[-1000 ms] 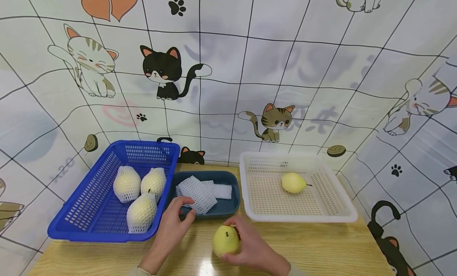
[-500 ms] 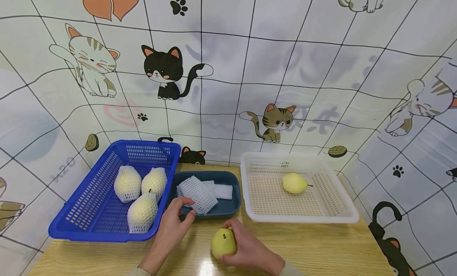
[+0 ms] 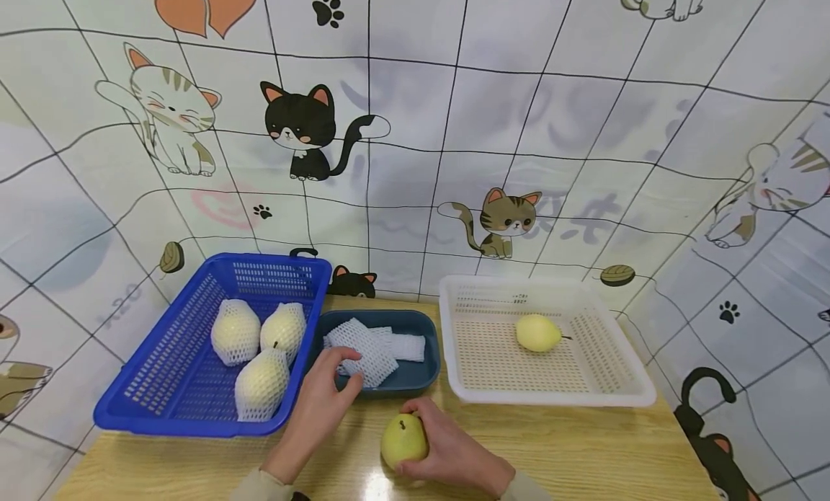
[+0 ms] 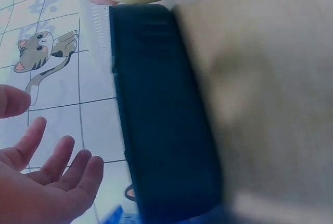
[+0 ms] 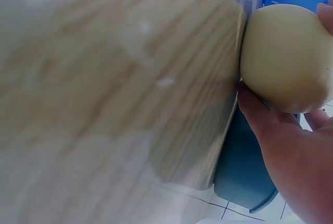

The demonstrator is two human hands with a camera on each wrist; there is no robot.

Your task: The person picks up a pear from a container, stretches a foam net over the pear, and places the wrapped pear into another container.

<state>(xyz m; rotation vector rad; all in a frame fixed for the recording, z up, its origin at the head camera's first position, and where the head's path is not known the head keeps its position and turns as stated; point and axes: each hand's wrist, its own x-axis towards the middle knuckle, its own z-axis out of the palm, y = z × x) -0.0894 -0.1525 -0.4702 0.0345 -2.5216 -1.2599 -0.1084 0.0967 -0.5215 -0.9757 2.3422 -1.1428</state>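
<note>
In the head view my right hand [image 3: 447, 443] grips a yellow-green pear [image 3: 403, 442] with its stem up, near the table's front. The right wrist view shows the same pear [image 5: 286, 57] with my thumb and fingers around its side. My left hand [image 3: 322, 400] hovers at the front left of a dark teal tray [image 3: 418, 386], thumb and fingers apart. In the left wrist view that hand [image 4: 47, 177] has loosely bent fingers and nothing between them. White foam fruit nets [image 3: 366, 353] lie in the tray, close to its fingertips.
On the left stands a blue basket [image 3: 155, 386] with three net-wrapped pears [image 3: 261, 384]. A white basket [image 3: 551, 398] at the right holds one bare pear [image 3: 538, 333]. Behind the wooden table [image 3: 570, 450] rises a cat-patterned wall covering [image 3: 402, 162].
My right hand has shifted slightly left with the pear in its grip. The left hand has edged a little further over the tray. The baskets' contents stay as they were.
</note>
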